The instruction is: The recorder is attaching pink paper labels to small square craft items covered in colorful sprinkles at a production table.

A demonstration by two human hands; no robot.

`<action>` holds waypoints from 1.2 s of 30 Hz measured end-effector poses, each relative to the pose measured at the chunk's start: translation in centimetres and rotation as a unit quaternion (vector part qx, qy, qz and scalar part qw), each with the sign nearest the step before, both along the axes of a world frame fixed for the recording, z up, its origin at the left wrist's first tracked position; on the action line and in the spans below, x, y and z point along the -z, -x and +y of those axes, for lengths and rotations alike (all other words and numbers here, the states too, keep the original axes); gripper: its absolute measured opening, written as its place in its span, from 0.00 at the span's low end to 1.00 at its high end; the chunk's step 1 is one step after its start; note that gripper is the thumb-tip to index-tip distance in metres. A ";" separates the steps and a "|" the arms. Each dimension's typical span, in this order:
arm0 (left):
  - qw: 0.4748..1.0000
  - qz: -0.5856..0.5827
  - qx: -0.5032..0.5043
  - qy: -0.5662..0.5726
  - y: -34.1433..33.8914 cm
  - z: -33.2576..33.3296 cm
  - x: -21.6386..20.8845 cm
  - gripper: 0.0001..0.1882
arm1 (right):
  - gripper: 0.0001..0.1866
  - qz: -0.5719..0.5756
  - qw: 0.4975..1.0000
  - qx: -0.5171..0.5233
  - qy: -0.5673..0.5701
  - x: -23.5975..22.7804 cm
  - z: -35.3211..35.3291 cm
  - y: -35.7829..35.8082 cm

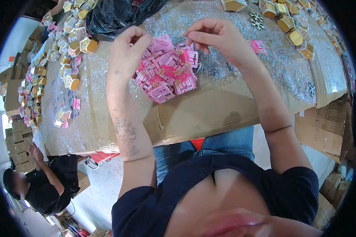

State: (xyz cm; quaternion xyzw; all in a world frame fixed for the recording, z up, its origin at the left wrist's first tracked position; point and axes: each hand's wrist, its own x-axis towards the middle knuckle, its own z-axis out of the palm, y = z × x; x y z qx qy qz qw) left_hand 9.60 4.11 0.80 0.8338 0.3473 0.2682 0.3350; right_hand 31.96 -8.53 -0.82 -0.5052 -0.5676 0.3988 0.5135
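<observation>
A heap of small pink-and-white striped cards (166,73) lies on the cardboard-covered table in front of me. At the heap's left edge is my left hand (126,53), its fingers curled in toward the thumb beside the upper cards. Whatever that hand may hold is hidden or too small to name. Across from it, above the heap's right side, my right hand (221,39) has thumb and forefinger pinched together. Something thin may be between those fingertips, but I cannot make it out. One pink card (257,46) lies apart, to the right of my right wrist.
A black plastic bag (120,17) sits at the back left. Gold-based ornaments (89,45) line the left side, with more gold ornaments (294,37) at the back right. Glitter covers the tabletop near a silver snowflake (257,21). Another person (47,185) sits at lower left.
</observation>
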 end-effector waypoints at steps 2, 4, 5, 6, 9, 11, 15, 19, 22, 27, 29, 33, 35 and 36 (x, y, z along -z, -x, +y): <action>0.982 -0.123 0.021 0.141 -0.8 -1.5 -1.0 0.10 | 0.09 0.186 0.981 -0.046 0.009 -0.5 -0.4 0.7; 0.935 -0.230 0.012 0.269 -1.7 -3.7 -2.1 0.11 | 0.09 0.216 0.975 -0.047 0.006 -0.9 -0.7 1.3; 0.925 -0.251 0.032 0.283 -1.9 -4.3 -2.2 0.11 | 0.09 0.245 0.968 -0.048 0.002 -0.9 -0.8 1.5; 0.925 -0.251 0.033 0.282 -1.9 -4.7 -2.3 0.11 | 0.09 0.245 0.968 -0.048 0.001 -0.7 -0.7 1.5; 0.863 -0.307 0.130 0.380 -2.1 -5.7 -2.4 0.15 | 0.09 0.263 0.964 -0.016 -0.035 0.0 -0.5 1.3; 0.880 -0.305 0.105 0.347 -2.5 -6.5 -2.2 0.14 | 0.09 0.310 0.949 -0.004 -0.050 0.0 -0.5 1.3; 0.932 -0.246 0.058 0.261 -3.2 -7.7 -1.8 0.12 | 0.08 0.350 0.936 -0.023 -0.025 0.8 -0.3 1.5; 0.947 -0.279 0.021 0.159 -3.8 -8.1 -0.3 0.12 | 0.08 0.361 0.932 -0.033 0.017 1.5 -0.2 2.3; 0.973 -0.230 -0.020 0.026 -3.8 -7.9 0.4 0.12 | 0.08 0.376 0.924 -0.043 0.063 1.6 -0.3 2.6; 0.964 -0.259 -0.004 0.061 -3.8 -7.7 0.7 0.14 | 0.07 0.391 0.912 -0.067 0.107 1.8 -0.4 2.2; 0.965 -0.251 0.010 0.068 -3.8 -7.7 0.6 0.15 | 0.07 0.397 0.906 -0.084 0.121 1.9 -0.4 2.0; 0.957 -0.249 0.091 0.119 -3.5 -7.2 0.9 0.16 | 0.07 0.384 0.911 -0.092 0.124 1.5 -0.4 1.7; 0.942 -0.289 0.104 0.136 -3.6 -7.3 1.0 0.15 | 0.07 0.393 0.902 -0.139 0.110 1.3 -0.6 1.5; 0.926 -0.327 0.115 0.152 -3.7 -7.4 1.1 0.14 | 0.07 0.392 0.903 -0.138 0.111 1.2 -0.7 1.5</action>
